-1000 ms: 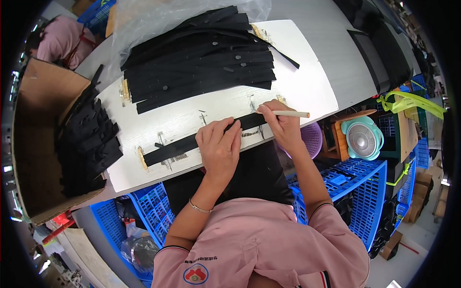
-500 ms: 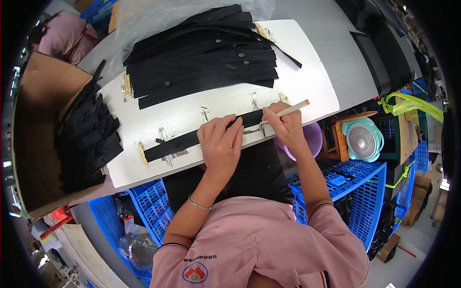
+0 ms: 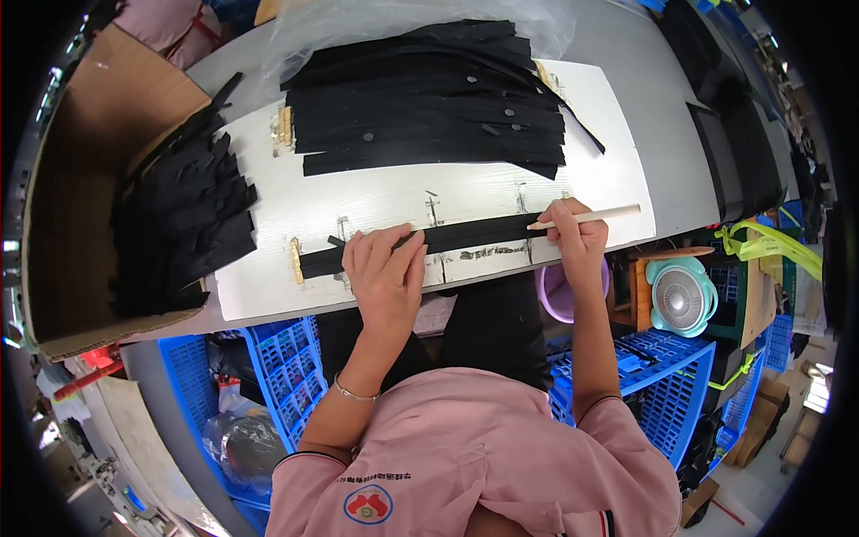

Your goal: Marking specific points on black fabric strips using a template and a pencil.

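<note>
A: What do we have on the far left?
B: A cardboard box (image 3: 98,80) with black pieces (image 3: 183,215) spilling out of its open side. Next to it, on the counter (image 3: 667,134), we see a white board (image 3: 358,201).
A: And the black strip (image 3: 474,235)?
B: It lies flat along the near part of the board, its left end beside a yellowish block (image 3: 297,260).
A: Our left hand (image 3: 387,273)?
B: Fingers loosely spread, fingertips resting on that strip. Beyond it, we have a broad pile of black strips (image 3: 420,112) on the board.
A: Now our right hand (image 3: 575,237).
B: Closed around a pale pencil-like stick (image 3: 617,214), whose tip points left, at the strip near its right end. We can't tell whether it touches.
A: Anything farther right?
B: Below the counter's edge, a purple basket (image 3: 557,295) partly behind our forearm, then a teal fan (image 3: 680,297).
</note>
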Motion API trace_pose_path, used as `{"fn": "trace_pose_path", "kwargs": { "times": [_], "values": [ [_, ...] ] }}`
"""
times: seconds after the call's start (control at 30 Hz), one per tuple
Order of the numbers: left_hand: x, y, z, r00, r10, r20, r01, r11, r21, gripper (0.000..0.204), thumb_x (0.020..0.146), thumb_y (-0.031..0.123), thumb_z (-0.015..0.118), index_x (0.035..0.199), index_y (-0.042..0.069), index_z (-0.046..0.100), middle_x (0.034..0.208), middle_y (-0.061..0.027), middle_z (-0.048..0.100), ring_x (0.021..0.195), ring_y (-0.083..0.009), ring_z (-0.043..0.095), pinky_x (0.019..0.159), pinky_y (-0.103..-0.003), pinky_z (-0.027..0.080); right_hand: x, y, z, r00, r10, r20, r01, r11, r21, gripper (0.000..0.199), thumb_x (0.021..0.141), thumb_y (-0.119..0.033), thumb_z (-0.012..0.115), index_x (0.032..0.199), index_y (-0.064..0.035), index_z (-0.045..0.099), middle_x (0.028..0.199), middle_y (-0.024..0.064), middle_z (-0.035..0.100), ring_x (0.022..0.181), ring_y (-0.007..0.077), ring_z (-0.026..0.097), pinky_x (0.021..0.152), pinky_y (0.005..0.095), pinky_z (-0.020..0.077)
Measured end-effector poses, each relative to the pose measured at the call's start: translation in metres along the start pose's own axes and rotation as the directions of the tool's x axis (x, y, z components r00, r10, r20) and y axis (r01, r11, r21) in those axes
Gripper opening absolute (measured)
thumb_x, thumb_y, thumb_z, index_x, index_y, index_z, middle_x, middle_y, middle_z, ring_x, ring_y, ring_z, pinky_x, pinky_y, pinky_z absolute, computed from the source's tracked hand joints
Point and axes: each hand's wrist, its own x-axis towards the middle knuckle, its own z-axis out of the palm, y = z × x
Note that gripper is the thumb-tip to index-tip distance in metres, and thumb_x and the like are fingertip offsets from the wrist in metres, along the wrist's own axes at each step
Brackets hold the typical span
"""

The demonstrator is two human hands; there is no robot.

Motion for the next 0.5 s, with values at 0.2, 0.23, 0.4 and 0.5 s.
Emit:
{"fn": "trace_pose_path", "kwargs": {
  "times": [0.2, 0.23, 0.4, 0.5],
  "values": [
    [-0.002, -0.005, 0.0, 1.0, 0.01, -0.016, -0.01, 1.0, 0.004, 0.017, 0.083, 0.007, 0.079, 0.1, 0.008, 0.077, 0.11, -0.0031, 0.07, 0.107, -0.0235, 0.062, 0.11, -0.048, 0.039, -0.006, -0.032, 0.057, 0.99, 0.094, 0.103, -0.111, 0.979, 0.173, 0.02, 0.103, -0.015, 0.063, 0.097, 0.0006, 0.074, 0.073, 0.0004, 0.063, 0.059, 0.0043, 0.049, 0.053, 0.0202, 0.0365],
    [-0.002, -0.006, -0.001, 1.0, 0.005, -0.021, -0.004, 1.0, 0.01, 0.017, 0.083, 0.007, 0.079, 0.1, 0.008, 0.077, 0.11, -0.0031, 0.07, 0.107, -0.0235, 0.062, 0.11, -0.048, 0.039, -0.006, -0.03, 0.07, 0.985, 0.093, 0.147, -0.114, 0.984, 0.14, 0.019, 0.102, -0.015, 0.064, 0.096, 0.0002, 0.074, 0.072, -0.0001, 0.063, 0.059, 0.0038, 0.049, 0.053, 0.0201, 0.037],
    [-0.001, -0.004, 0.003, 1.0, -0.014, -0.021, 0.014, 1.0, -0.011, 0.019, 0.082, 0.008, 0.08, 0.1, 0.01, 0.078, 0.11, -0.0024, 0.071, 0.107, -0.0236, 0.063, 0.109, -0.048, 0.039, -0.007, -0.008, 0.096, 0.981, -0.033, 0.192, 0.047, 0.997, -0.069, 0.019, 0.101, -0.015, 0.067, 0.092, 0.0004, 0.072, 0.068, 0.0008, 0.062, 0.061, 0.0039, 0.052, 0.055, 0.0232, 0.0405],
    [-0.001, -0.005, 0.002, 0.999, -0.021, -0.026, 0.021, 1.0, -0.013, 0.019, 0.082, 0.009, 0.08, 0.1, 0.01, 0.078, 0.11, -0.0021, 0.071, 0.107, -0.0231, 0.063, 0.109, -0.048, 0.039, -0.008, -0.007, 0.097, 0.976, -0.065, 0.208, 0.095, 0.986, -0.14, 0.019, 0.101, -0.016, 0.067, 0.093, 0.0009, 0.071, 0.07, 0.0038, 0.063, 0.061, 0.007, 0.054, 0.055, 0.026, 0.0422]
  ]
}}
